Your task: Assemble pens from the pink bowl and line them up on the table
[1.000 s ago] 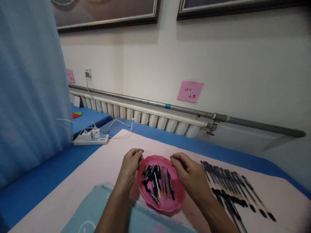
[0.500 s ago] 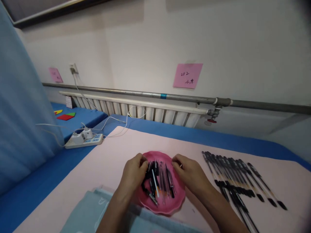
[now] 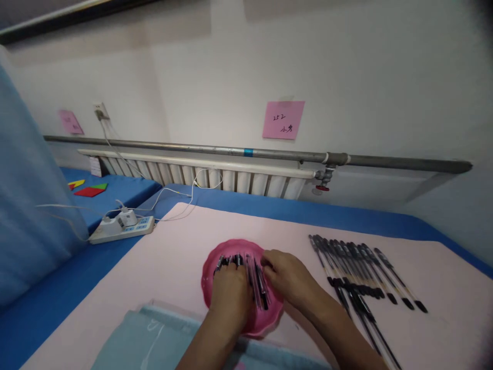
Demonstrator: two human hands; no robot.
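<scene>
A pink scalloped plate (image 3: 209, 270) rests on the pale pink table cover and holds black pen parts and clear pen tubes (image 3: 252, 277). My left hand (image 3: 230, 293) reaches down into the plate over the dark parts, its fingers curled and their tips hidden among them. At the plate's upper right rim, my right hand (image 3: 287, 272) is closed on the edge, thumb near the fingers. To the right lies a row of black-capped gel pens (image 3: 354, 264), side by side. Several more dark pens (image 3: 364, 313) lie slanted below that row.
A light blue cloth-like item (image 3: 131, 334) lies at the front, below the plate. On the left, a white power strip (image 3: 123, 229) with plugged chargers and cables sits on the blue surface (image 3: 50, 288). A radiator (image 3: 231, 180) and pipe (image 3: 185, 148) run along the wall behind.
My left hand has moved from the plate's left rim into the pen parts, covering the white stick and dark pieces. My right hand stays at the right rim. The view has shifted slightly.
</scene>
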